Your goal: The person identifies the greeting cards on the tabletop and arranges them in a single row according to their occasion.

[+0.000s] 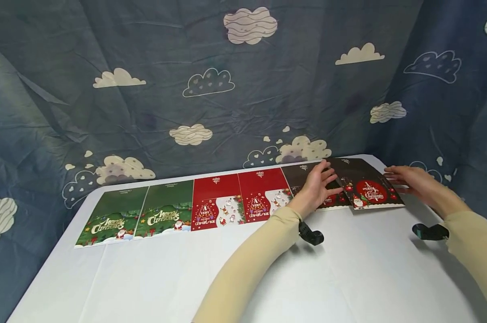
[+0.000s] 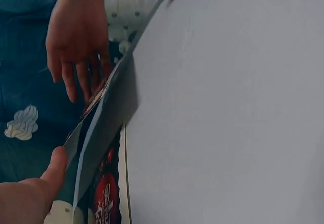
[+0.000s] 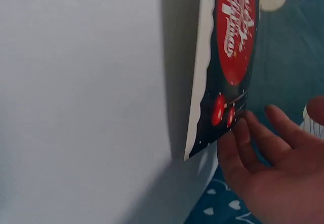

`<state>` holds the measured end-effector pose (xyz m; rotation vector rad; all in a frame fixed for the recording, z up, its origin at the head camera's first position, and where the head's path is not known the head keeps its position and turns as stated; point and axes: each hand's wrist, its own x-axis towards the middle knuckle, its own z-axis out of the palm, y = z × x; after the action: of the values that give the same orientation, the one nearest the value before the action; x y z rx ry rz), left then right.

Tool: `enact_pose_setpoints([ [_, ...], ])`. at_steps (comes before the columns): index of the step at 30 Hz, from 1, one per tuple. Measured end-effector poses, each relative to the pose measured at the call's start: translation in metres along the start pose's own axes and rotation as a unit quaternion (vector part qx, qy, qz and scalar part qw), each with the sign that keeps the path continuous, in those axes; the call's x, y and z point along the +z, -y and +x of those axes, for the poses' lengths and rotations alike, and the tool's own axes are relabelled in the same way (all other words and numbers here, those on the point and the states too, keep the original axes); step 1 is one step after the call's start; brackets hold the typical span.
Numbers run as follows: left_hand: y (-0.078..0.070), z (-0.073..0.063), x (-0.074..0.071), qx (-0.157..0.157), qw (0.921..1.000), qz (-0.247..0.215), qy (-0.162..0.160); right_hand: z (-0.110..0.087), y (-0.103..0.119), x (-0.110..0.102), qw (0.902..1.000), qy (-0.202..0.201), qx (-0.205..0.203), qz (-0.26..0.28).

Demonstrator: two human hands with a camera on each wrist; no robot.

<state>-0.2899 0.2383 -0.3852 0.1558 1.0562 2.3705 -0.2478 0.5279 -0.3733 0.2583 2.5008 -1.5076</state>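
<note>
A dark Christmas card, with a red oval and white lettering, lies opened out between the two hands at the right end of a row. Its near edge is raised off the table, with a shadow beneath it in the right wrist view. The left hand is at its left edge, fingers spread and palm turned towards it. At the right edge, the right hand touches the card with loosely straight fingers, its thumb apart. A second dark card lies partly hidden behind the left hand.
Two red cards and two green cards continue the row leftward along the back of the white table. A blue cloud-patterned cloth hangs behind. Dark wrist straps stick out below both wrists.
</note>
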Motion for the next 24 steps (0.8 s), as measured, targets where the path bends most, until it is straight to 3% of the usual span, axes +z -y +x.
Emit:
enact_pose_setpoints([
  [2, -0.001, 0.004, -0.001, -0.009, 0.9999, 0.008, 0.005, 0.003, 0.002, -0.004, 1.0000, 0.003, 0.003, -0.002],
  [5, -0.004, 0.011, -0.004, -0.021, 0.9996, 0.019, 0.006, -0.002, 0.022, 0.000, 0.9998, 0.012, 0.002, -0.015],
  [9, -0.007, 0.019, -0.013, -0.036, 0.9992, 0.015, 0.004, 0.009, 0.027, 0.001, 0.9997, 0.014, -0.002, -0.021],
  [18, -0.001, 0.030, -0.018, -0.062, 0.9978, -0.005, 0.025, 0.020, 0.006, -0.006, 0.9994, 0.018, 0.028, 0.012],
  [24, 0.007, 0.035, -0.016, -0.060, 0.9980, -0.017, 0.010, 0.017, -0.002, -0.016, 0.9996, 0.023, 0.017, -0.002],
])
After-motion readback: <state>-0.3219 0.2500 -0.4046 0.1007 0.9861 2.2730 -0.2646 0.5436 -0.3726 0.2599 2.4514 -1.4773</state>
